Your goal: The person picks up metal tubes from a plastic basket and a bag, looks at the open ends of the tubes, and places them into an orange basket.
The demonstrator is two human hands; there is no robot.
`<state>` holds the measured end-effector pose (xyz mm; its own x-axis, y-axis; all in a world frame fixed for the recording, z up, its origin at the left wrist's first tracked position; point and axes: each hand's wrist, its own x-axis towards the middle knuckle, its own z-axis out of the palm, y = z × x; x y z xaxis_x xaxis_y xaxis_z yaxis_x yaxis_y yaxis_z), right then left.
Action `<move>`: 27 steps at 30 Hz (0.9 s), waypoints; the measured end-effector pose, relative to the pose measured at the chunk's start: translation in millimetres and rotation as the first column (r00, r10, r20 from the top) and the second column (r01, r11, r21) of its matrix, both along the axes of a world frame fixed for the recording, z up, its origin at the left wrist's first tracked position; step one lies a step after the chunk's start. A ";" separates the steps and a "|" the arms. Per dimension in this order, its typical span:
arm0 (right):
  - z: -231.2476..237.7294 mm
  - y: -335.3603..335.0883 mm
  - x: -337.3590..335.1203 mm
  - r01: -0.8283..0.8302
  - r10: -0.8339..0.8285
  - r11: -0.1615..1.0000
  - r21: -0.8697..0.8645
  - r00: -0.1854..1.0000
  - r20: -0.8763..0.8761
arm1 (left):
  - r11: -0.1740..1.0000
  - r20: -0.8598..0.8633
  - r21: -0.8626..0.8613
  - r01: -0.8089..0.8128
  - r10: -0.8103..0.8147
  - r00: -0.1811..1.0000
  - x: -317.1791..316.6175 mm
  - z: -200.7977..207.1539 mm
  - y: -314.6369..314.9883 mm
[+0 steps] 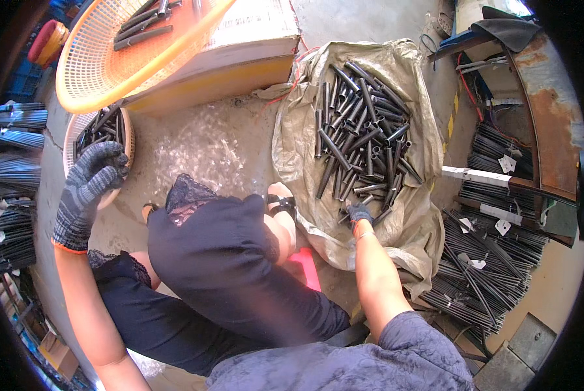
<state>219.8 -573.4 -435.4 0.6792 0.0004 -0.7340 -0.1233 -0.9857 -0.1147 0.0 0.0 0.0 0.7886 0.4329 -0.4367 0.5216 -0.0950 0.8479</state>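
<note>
Right side: stacked bundles of thin dark rods (494,277) bearing white tags (502,227), near a rust-stained metal panel (547,124) with a dark cloth (508,31) by its upper end; left edge: further rod bundles (10,228) and a red-and-yellow round object (49,43); top centre: a white-topped carton (262,29).

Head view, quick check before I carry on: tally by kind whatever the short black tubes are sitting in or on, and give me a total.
Orange mesh basket: 1
Pale round basket: 1
Crumpled beige sheet: 1
Total: 3
</note>
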 end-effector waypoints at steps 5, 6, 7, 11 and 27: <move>25.2 5.9 -60.8 0.141 -0.170 0.975 0.172 0.970 0.171 | 1.000 0.026 -0.007 0.002 -0.002 1.000 1.5 4.9 -10.8; 33.3 21.0 -68.8 0.246 -0.309 0.915 0.320 0.937 0.161 | 1.000 0.067 -0.004 -0.013 0.013 0.998 2.6 5.5 -11.2; 43.0 36.2 -83.6 0.349 -0.445 0.819 0.456 0.888 0.119 | 0.998 0.091 -0.043 -0.055 0.059 0.994 6.7 13.6 -13.1; 124.2 83.2 -80.0 0.599 -0.602 0.482 0.639 0.757 -0.256 | 0.984 0.187 0.178 -0.006 -0.028 0.982 5.3 5.5 -9.5; 513.8 388.4 -77.1 0.603 0.657 0.114 0.790 0.550 -0.515 | 0.153 0.328 0.944 -0.292 -0.511 0.794 7.5 50.9 -30.3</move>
